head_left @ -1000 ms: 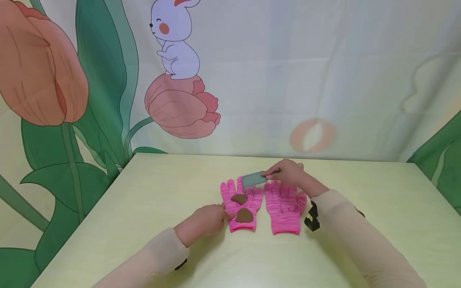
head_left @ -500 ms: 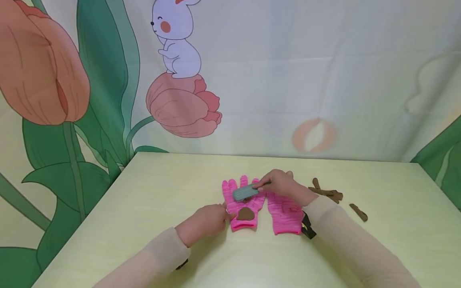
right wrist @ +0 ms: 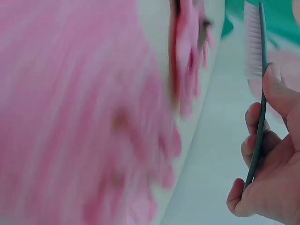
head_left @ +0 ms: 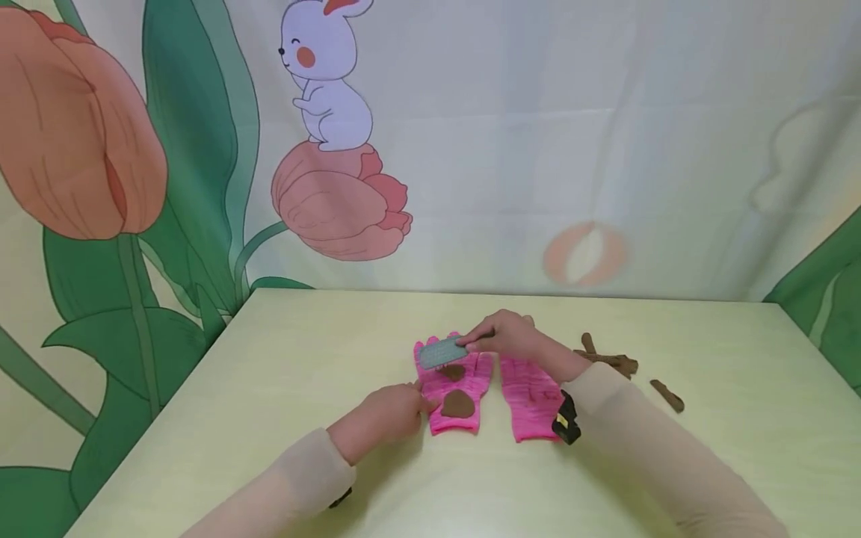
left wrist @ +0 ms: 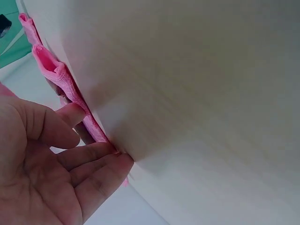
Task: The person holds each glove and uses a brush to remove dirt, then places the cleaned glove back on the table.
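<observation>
Grey-green brush (head_left: 442, 353) over brown-patched pink glove (head_left: 470, 384)

Two hands (head_left: 390, 411) (head_left: 509, 333) and one brush (head_left: 442, 353) are showing over one table (head_left: 303, 344); two gloves (head_left: 481, 370) (head_left: 534, 407), two brown patches (head_left: 458, 404) (head_left: 454, 372) and at least three brown strips (head_left: 667, 396) are lying there.

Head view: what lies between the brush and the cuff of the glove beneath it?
In the head view, a smaller brown patch near the brush and a larger brown patch nearer the cuff, both on the pink glove.
</observation>
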The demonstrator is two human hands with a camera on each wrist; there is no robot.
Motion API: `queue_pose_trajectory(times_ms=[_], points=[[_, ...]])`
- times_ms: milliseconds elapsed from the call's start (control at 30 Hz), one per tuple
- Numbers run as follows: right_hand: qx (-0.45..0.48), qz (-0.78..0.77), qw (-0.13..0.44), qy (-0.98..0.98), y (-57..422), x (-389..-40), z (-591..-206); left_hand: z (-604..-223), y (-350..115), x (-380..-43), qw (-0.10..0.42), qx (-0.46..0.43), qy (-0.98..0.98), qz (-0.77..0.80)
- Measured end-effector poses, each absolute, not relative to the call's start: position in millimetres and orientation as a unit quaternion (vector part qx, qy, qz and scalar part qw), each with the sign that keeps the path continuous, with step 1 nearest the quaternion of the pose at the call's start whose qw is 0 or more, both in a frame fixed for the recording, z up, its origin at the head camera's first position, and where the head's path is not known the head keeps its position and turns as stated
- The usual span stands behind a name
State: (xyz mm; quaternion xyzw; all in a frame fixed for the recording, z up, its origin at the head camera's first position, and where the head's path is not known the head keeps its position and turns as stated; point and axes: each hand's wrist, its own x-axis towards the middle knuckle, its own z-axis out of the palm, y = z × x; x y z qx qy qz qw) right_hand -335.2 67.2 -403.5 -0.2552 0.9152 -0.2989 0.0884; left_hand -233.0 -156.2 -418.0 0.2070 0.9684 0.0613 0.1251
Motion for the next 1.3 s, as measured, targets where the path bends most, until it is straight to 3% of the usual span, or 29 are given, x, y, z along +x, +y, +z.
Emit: queue_pose_trajectory(times_ms=[233,433,633,833,1000,1167,1300], points=[[-0.216,-0.285,0.094,0.929,85,-342,-426,-420,-152,-233,0.129,0.201,0.97,0.055],[-0.193,-0.283,0.081,0.936,116,-353,-410,-416,-152,-235,0.119,0.2,0.971,0.048],[-0.228,-0.335,0.09,0.91,90,-351,-382,-413,-154,-235,0.109,0.202,0.972,0.053],[-0.262,-0.263,0.09,0.924,63,-340,-398,-414,-154,-234,0.115,0.195,0.972,0.059],[-0.229,-0.242,0.069,0.94,89,-347,-411,-415,-152,-234,0.128,0.193,0.972,0.051],[-0.183,-0.231,0.035,0.955,127,-360,-394,-415,-153,-234,0.142,0.184,0.971,0.057],[-0.213,-0.28,0.04,0.935,128,-363,-379,-418,-156,-234,0.139,0.181,0.972,0.064]])
